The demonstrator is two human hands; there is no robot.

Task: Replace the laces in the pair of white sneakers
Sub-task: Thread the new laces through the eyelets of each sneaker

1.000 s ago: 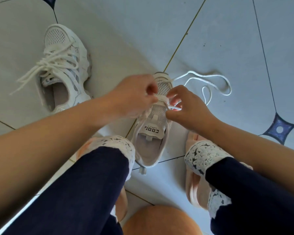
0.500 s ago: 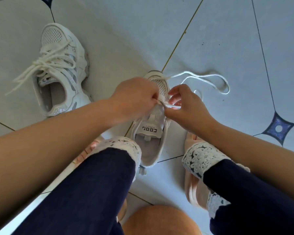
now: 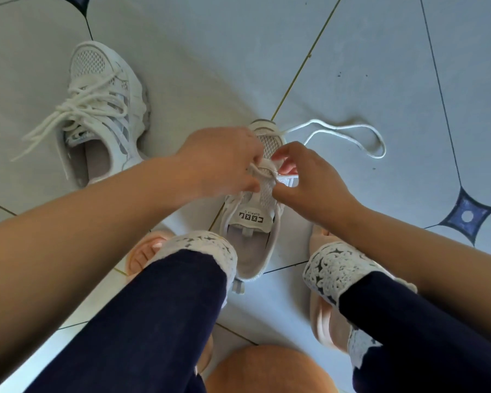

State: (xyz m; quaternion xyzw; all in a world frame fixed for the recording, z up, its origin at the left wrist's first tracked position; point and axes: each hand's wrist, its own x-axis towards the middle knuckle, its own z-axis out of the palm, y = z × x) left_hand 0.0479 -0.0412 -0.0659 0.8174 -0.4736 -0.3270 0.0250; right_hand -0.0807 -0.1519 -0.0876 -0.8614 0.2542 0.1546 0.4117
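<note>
A white mesh sneaker (image 3: 251, 231) stands on the floor between my feet, toe pointing away. My left hand (image 3: 220, 163) grips the shoe's left side near the front eyelets, fingers curled over the upper. My right hand (image 3: 305, 177) pinches a white lace (image 3: 349, 129) at the eyelets on the right side. The free length of that lace loops out over the tiles to the right of the toe. A second white sneaker (image 3: 102, 109) lies at the upper left, fully laced, its lace ends trailing left.
Pale floor tiles with dark blue diamond insets (image 3: 465, 215) surround the shoes. My feet in pink slippers (image 3: 323, 316) and my dark trouser legs with white lace cuffs (image 3: 330, 268) flank the near sneaker. An orange rounded object (image 3: 267, 370) sits at the bottom edge.
Both hands have stayed at the front eyelets, shifting slightly. The loose lace loop on the tiles has changed shape a little as the lace is worked.
</note>
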